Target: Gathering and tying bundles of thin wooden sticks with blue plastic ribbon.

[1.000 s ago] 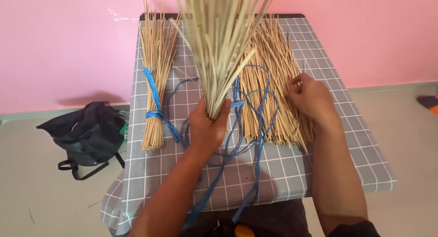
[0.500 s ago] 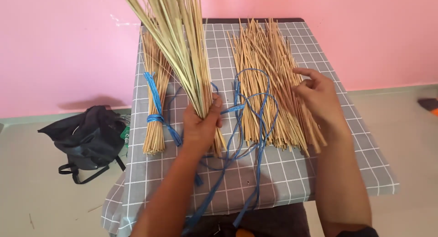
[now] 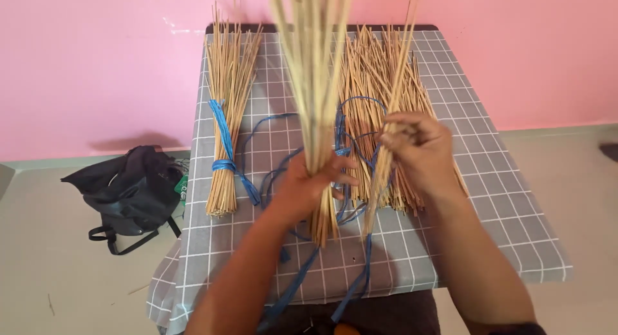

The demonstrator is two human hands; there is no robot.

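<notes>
Swinging back upright from its leftward lean, the held bundle of pale sticks [image 3: 313, 84] is now standing over the middle of the tabletop [image 3: 489, 200], clamped in the left hand [image 3: 308, 183], while the right hand [image 3: 415, 151] is lifting a few sticks [image 3: 391, 116] clear of the loose stick pile [image 3: 373, 71] toward the right edge. Those few sticks are running near-vertical, just beside the bundle, the right hand pinching them; blue cord [image 3: 351, 290] is trailing to the near edge, and a tied bundle [image 3: 225, 116] is lying along the left edge.
</notes>
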